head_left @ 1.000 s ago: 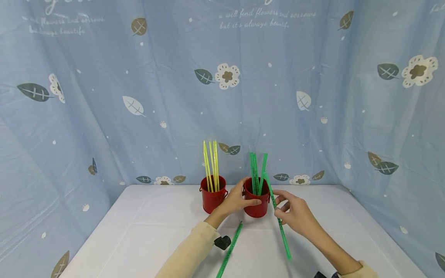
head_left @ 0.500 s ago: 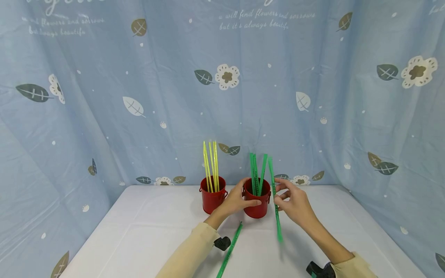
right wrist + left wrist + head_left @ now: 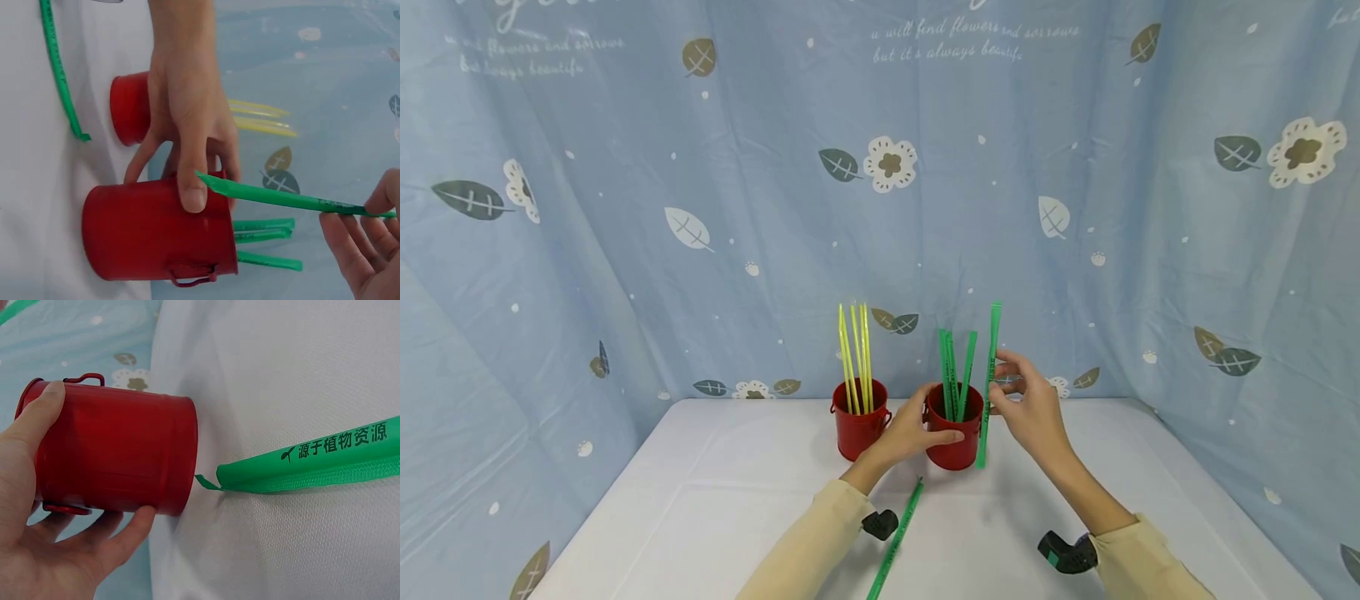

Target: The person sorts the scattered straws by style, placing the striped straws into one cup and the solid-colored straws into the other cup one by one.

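Note:
My left hand (image 3: 910, 433) holds the right-hand red bucket (image 3: 951, 454) from its left side, thumb across the front; in the left wrist view the fingers spread round the bucket (image 3: 119, 450). Several green-wrapped straws (image 3: 951, 375) stand in it. With thumb and fingertips, my right hand (image 3: 1032, 412) pinches a green-wrapped straw (image 3: 983, 442) held nearly upright just right of the bucket. Its lower end is below rim height, outside the bucket; whether it touches the bucket I cannot tell. Another green-wrapped straw (image 3: 897, 537) lies on the table in front of the bucket.
A second red bucket (image 3: 856, 437) stands to the left, close to my left hand, with several yellow straws (image 3: 866, 358) in it. The white-covered table (image 3: 722, 500) ends at a blue patterned curtain (image 3: 760, 208) behind the buckets.
My right hand has risen and moved slightly away from me, turning its straw from slanted to nearly upright and lifting it. The left hand and the bucket have stayed in place.

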